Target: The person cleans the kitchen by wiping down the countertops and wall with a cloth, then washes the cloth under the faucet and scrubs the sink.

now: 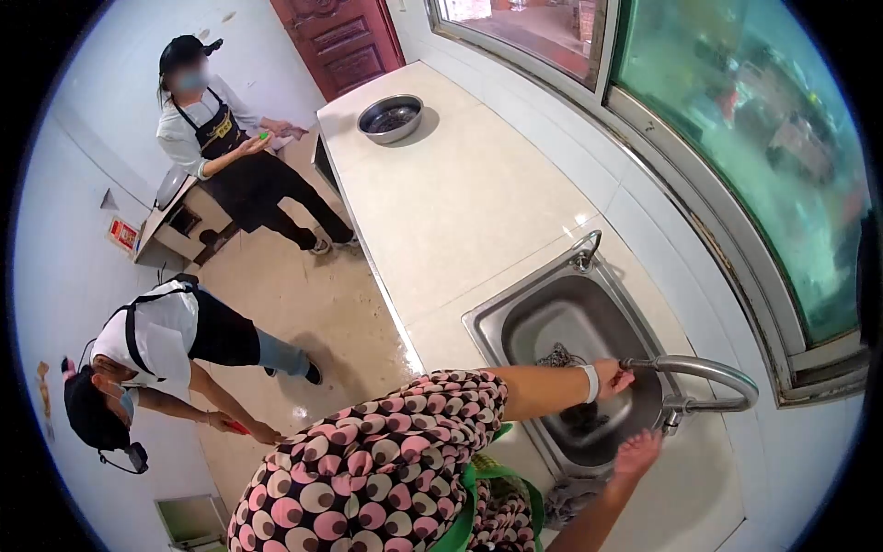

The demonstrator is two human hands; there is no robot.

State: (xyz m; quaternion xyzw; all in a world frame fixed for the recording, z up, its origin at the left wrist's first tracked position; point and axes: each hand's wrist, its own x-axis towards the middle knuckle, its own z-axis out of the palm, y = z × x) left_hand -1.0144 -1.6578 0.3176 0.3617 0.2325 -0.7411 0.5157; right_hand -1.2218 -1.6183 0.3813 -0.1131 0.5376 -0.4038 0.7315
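My left hand (611, 379), with a white band at the wrist, reaches over the metal sink (524, 308). Its fingers are closed at the end of the curved faucet spout (708, 366). Lower down, my right hand (637, 454) is held beside the faucet's base and handle (674, 414), fingers bent and a little apart, with nothing seen in them. A shiny mesh-like scrubber (557, 356) lies in the basin, partly covered by my left forearm. Beneath that arm is a dark item (584, 419) that I cannot make out.
A steel bowl (391, 119) stands at the far end of the counter (460, 184). A greyish cloth (568, 501) lies by the sink's near edge. Two people (248, 166) (175, 340) are on the floor side behind me, one bending. A sliding window (736, 138) runs along the wall.
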